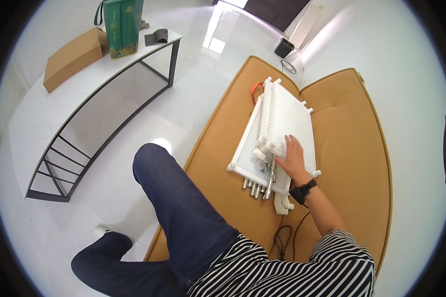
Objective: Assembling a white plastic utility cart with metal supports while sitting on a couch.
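From my end, I see the right hand laid over the near part of a white panel, its fingers stretched toward the far end, and its thumb standing apart from them on the left. The left hand is out of my view, so I cannot tell how its fingers stand.

Just left of the thumb I have a cluster of pale connectors and the upper end of a shiny metal tube, which slants down toward the near side. The panel sits partly over a white frame on its left; short metal tube ends jut out at the near edge. An off-white curved piece lies just nearer, close to the black wristband. An orange-red band shows beside the panel's far left corner.

All of this rests on a tan sofa, with a black cable looping at the near side. The person's bent leg, in dark blue, is to the left.

Farther left, I have a white-topped counter carrying a cardboard box, a green bag and a dark curled item. A black bin stands beyond the sofa's far end.
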A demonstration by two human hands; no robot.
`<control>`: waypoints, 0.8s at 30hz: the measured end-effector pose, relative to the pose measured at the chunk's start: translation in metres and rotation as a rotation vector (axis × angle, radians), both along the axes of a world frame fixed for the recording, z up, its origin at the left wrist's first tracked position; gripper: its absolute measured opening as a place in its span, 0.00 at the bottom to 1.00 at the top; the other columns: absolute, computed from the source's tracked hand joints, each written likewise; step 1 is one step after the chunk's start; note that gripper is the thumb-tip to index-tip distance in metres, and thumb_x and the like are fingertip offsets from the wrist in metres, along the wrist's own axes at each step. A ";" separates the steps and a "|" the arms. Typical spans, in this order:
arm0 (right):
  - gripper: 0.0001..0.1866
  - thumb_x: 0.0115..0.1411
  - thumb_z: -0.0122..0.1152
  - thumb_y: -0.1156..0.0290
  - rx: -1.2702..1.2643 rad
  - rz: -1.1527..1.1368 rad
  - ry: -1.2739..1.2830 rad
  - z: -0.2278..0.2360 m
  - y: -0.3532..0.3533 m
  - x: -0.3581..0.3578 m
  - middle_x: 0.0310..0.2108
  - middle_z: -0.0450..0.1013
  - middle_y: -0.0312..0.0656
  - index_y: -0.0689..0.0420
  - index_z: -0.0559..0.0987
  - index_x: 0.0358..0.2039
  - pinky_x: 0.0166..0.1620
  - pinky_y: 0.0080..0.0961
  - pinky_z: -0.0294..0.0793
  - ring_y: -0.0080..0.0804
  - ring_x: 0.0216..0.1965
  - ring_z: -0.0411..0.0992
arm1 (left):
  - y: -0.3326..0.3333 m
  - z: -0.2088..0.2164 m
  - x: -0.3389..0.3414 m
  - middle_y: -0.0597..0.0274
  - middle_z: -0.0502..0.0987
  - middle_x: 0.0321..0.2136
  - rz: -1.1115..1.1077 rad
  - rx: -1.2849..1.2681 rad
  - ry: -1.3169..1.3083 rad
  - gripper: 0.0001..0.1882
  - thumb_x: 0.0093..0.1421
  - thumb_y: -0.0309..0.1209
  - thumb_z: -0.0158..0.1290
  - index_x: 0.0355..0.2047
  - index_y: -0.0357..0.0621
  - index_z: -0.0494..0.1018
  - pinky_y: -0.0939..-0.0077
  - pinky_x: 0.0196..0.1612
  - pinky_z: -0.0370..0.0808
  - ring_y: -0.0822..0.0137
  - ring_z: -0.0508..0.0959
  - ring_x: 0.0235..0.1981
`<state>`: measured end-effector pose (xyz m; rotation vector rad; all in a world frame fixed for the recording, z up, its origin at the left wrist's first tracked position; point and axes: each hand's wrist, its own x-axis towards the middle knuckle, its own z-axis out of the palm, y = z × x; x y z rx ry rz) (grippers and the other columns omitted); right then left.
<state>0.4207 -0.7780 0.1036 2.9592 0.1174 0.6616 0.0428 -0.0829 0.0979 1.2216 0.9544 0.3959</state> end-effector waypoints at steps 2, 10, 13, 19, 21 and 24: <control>0.36 0.44 0.66 0.73 -0.024 0.041 0.119 -0.027 -0.019 0.015 0.55 0.62 0.54 0.64 0.63 0.54 0.59 0.38 0.57 0.49 0.57 0.60 | -0.006 0.036 0.056 0.54 0.77 0.35 -0.208 -0.300 -0.520 0.14 0.63 0.39 0.46 0.35 0.40 0.71 0.70 0.41 0.69 0.61 0.74 0.35; 0.30 0.45 0.56 0.83 0.201 0.046 0.032 0.002 -0.068 0.028 0.51 0.66 0.57 0.62 0.66 0.52 0.55 0.40 0.64 0.53 0.53 0.64 | -0.043 0.049 0.271 0.65 0.69 0.18 -0.676 0.480 -0.253 0.12 0.63 0.33 0.46 0.25 0.37 0.68 0.82 0.26 0.65 0.74 0.69 0.20; 0.27 0.49 0.55 0.83 0.370 -0.198 -0.143 0.058 -0.078 0.032 0.48 0.68 0.58 0.63 0.65 0.53 0.52 0.40 0.67 0.55 0.50 0.67 | -0.027 0.014 0.311 0.64 0.70 0.18 -0.762 0.401 -0.200 0.12 0.62 0.33 0.47 0.28 0.36 0.71 0.82 0.26 0.66 0.74 0.71 0.21; 0.30 0.51 0.52 0.80 0.317 -0.323 -0.237 0.160 -0.108 0.048 0.49 0.67 0.59 0.65 0.61 0.57 0.54 0.41 0.65 0.56 0.51 0.66 | 0.029 -0.106 0.311 0.64 0.71 0.17 -0.661 0.186 0.011 0.12 0.61 0.35 0.49 0.28 0.38 0.71 0.80 0.23 0.67 0.73 0.71 0.18; 0.30 0.51 0.51 0.79 0.245 -0.255 -0.295 0.186 -0.107 0.041 0.49 0.68 0.60 0.65 0.61 0.57 0.53 0.41 0.65 0.56 0.51 0.67 | 0.035 -0.119 0.306 0.55 0.73 0.18 -0.839 0.910 0.254 0.10 0.57 0.32 0.51 0.29 0.36 0.73 0.71 0.25 0.69 0.61 0.73 0.19; 0.30 0.52 0.50 0.78 0.230 -0.214 -0.361 0.192 -0.066 0.043 0.49 0.67 0.62 0.66 0.62 0.57 0.53 0.42 0.66 0.57 0.51 0.67 | 0.028 -0.101 0.295 0.52 0.74 0.20 -0.889 0.793 0.208 0.10 0.56 0.32 0.53 0.32 0.35 0.74 0.69 0.29 0.70 0.57 0.74 0.22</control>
